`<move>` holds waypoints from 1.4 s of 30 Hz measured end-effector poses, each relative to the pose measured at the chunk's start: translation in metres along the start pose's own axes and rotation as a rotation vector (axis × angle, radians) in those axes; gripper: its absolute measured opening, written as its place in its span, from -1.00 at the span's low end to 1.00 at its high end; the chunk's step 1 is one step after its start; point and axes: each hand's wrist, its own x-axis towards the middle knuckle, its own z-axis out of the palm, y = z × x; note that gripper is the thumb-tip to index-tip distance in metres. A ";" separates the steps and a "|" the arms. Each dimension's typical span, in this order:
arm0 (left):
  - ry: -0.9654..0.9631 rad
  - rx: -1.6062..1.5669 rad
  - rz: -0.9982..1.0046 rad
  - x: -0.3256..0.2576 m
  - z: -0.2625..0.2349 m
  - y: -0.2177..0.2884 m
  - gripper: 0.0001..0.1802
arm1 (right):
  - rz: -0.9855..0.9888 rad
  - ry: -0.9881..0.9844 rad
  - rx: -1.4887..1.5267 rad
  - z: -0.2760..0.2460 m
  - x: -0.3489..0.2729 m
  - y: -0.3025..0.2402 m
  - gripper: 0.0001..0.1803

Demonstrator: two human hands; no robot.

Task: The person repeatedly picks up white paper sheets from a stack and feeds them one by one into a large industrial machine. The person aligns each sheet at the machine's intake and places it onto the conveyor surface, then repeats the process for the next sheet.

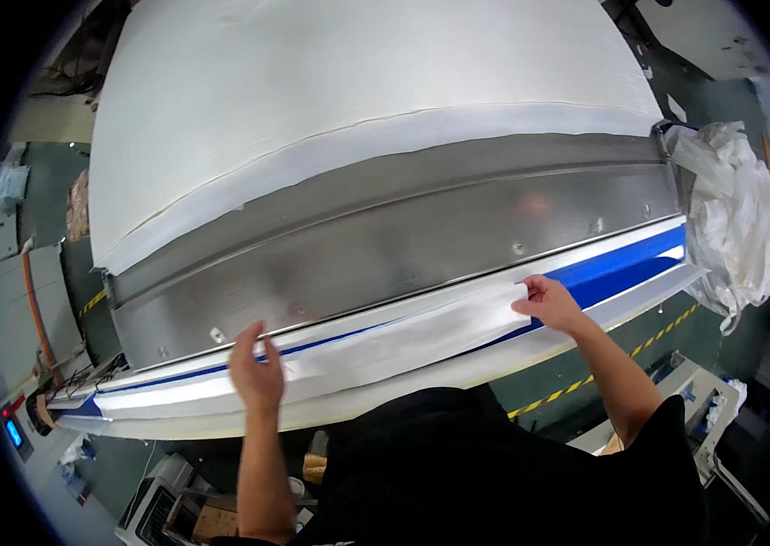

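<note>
White strip (421, 332): on blue surf. (620, 271), in front of you
Your R hand (553, 306): fingers clamped on strip's R end
Your L hand (258, 371): fingers apart, over strip's L half, contact can't tell
Metal panel (385, 238): just beyond strip

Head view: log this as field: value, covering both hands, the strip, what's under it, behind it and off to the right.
right hand: pinching right end of long white flexible strip
left hand: at strip's left part, fingers parted, contact unclear
under strip: glossy blue band, bare at right
behind: grey metal panel, then broad white sheet
far right: crumpled white sheeting
</note>
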 end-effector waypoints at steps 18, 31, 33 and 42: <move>-0.519 -0.181 0.371 -0.029 0.030 0.099 -0.62 | -0.240 -0.189 -0.284 0.148 -0.042 -0.083 -0.67; -0.412 -0.070 0.362 -0.041 0.016 0.084 -0.75 | -0.471 -0.286 -0.132 0.128 -0.032 -0.107 -0.33; -0.437 -0.088 0.348 -0.043 0.009 0.083 -0.75 | -0.377 -0.481 0.156 0.135 -0.018 -0.117 -0.41; -0.486 -0.150 0.350 -0.044 -0.002 0.093 -0.77 | 0.340 -1.187 0.506 0.219 0.021 -0.136 -0.27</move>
